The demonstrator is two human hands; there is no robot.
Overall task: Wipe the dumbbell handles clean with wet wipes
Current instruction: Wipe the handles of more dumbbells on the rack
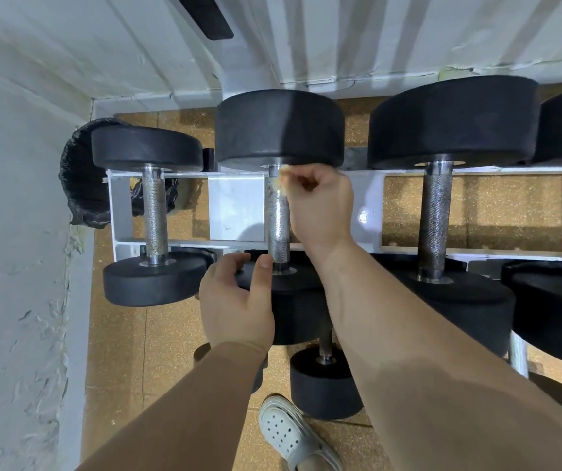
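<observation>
My right hand (320, 205) is pinching a crumpled wet wipe (281, 181) against the far end of the middle dumbbell's handle (277, 226). The knurled steel bar is running near to far, so I'm judging the stroke should be coming toward me. My left hand (238, 307) is gripping the matte near rubber head (293, 283), fingers curling round its edge.

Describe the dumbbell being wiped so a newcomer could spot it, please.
Start at the white rack. Of three in full view, it is the middle dumbbell: only its near head is gripped by the left hand, and the right hand holds a wipe to its handle.
</observation>
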